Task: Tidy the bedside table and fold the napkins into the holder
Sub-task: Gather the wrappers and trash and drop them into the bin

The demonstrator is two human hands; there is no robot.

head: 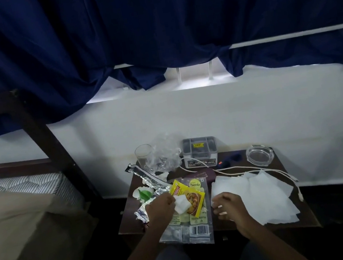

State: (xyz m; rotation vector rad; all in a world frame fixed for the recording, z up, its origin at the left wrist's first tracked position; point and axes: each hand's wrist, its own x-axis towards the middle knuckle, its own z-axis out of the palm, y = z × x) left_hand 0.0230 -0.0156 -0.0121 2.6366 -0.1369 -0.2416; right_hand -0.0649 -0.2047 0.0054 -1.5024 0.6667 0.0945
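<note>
Barely started, by my read. The bedside table [272, 166] is cluttered all over: foil wrappers [149, 179] and torn scraps at the left, a crumpled clear bag [166, 153] beside a drinking glass [144, 157] at the far left, a white cable [241, 171] trailing across to the right edge, and a glass ashtray [260, 156] at the far right.

The napkins [261, 196] lie unfolded in a loose overlapping spread on the near right half. None are in the grey box [199, 151] at the far middle, which is probably the holder. So the folding is all left, and most of the clearing too.

The hands are apart. The left hand [161, 208] grips a crumpled white wad [182, 205] over the packets, likely gathering rubbish. The right hand [226, 207] sits at the near left edge of the napkins with its fingers curled; I can't tell if it pinches a sheet.

Writing:
- "Premia" is on the clear packet [194, 185], with a barcode [200, 230] at its near end.
- "OPEL" is on the grey box front. Its yellow sticker on top is unreadable.
- The yellow sachet [188, 195] has a red logo, too blurred to read surely.
</note>
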